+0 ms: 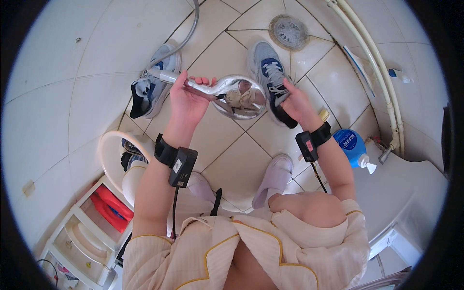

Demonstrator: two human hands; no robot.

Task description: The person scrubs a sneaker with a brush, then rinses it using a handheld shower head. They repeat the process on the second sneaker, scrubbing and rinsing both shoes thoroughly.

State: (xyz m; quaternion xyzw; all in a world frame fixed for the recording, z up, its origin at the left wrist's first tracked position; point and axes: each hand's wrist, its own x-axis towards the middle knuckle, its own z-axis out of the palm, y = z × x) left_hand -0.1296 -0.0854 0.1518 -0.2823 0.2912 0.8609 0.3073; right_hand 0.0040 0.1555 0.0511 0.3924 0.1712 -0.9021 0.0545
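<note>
My left hand (191,96) is closed around the handle of a chrome shower head (241,97). Its mirror-like back faces up, and a grey hose (192,29) runs from the handle end up past the wall. My right hand (299,103) grips a grey and navy laced sneaker (270,67) near its tongue and collar, with the toe pointing away from me. The fingertips are partly hidden by the shoe. A matching sneaker (154,81) rests on the tiled floor to the left, partly under the hose and against the wall side.
A round floor drain (289,32) lies ahead. At right are a yellow brush (324,115), a blue pump bottle (349,146), cream pipes (377,69) and a squeegee (360,70). A pale bucket (105,152) holding shoes and a white drawer unit (78,214) stand at left.
</note>
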